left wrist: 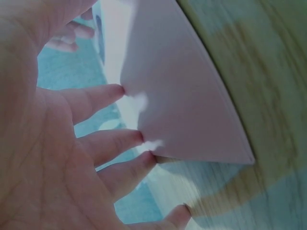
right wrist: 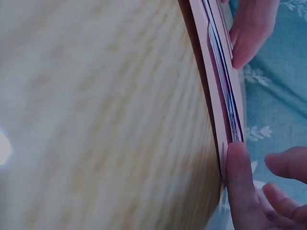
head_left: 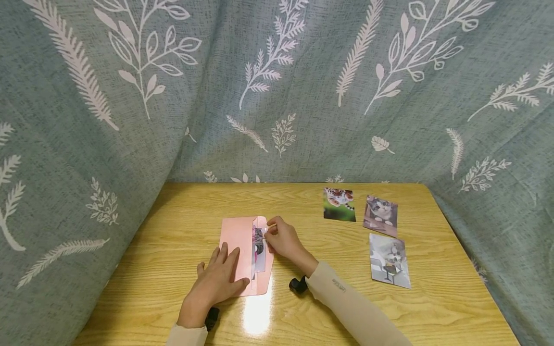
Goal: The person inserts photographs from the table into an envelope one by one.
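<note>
A pink envelope (head_left: 237,235) lies on the table with its flap (head_left: 267,269) folded out to the right. Part of a photo (head_left: 260,262), grey striped with some pink, shows at the envelope's mouth; the rest is hidden inside. My left hand (head_left: 216,278) rests on the envelope's lower left with fingers spread. From the right, my right hand (head_left: 283,240) reaches over the flap to the photo's upper right edge. In the right wrist view, the thumb (right wrist: 240,167) touches that edge, while the other fingers stand apart from it.
Three more photos lie on the right of the wooden table (head_left: 173,250): a tiger (head_left: 339,206), a cat (head_left: 381,216) and a greyish-white picture (head_left: 389,262). A leaf-patterned curtain (head_left: 277,96) hangs behind and along both sides.
</note>
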{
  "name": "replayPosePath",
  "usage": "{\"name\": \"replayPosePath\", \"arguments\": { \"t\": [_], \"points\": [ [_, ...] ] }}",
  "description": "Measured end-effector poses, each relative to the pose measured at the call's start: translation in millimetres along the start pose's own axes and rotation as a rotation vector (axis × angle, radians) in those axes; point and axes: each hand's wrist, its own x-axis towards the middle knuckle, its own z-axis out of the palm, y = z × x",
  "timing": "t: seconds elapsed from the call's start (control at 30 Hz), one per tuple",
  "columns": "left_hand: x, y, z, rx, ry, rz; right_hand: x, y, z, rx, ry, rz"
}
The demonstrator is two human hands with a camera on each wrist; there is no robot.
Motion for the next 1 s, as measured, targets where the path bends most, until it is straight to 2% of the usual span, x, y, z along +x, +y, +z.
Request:
{"name": "replayPosePath", "arguments": {
  "t": [0.27,0.33,0.53,0.7,1.0],
  "points": [
    [0.2,0.1,0.6,0.01,0.006,-0.003,-11.2,5,-5,0.274,-0.064,0.112],
    [0.3,0.2,0.7,0.01,0.007,-0.004,-14.3,5,-6,0.311,-0.075,0.136],
    [1.3,0.0,1.4,0.008,0.008,-0.002,-19.9,5,-7,0.383,-0.093,0.175],
    [1.6,0.2,1.3,0.002,0.003,-0.004,-21.3,4,-8,0.42,-0.098,0.172],
    [1.8,1.3,-0.8,-0.011,-0.014,-0.015,-18.1,5,-5,0.44,-0.104,0.179]
  ]
}}
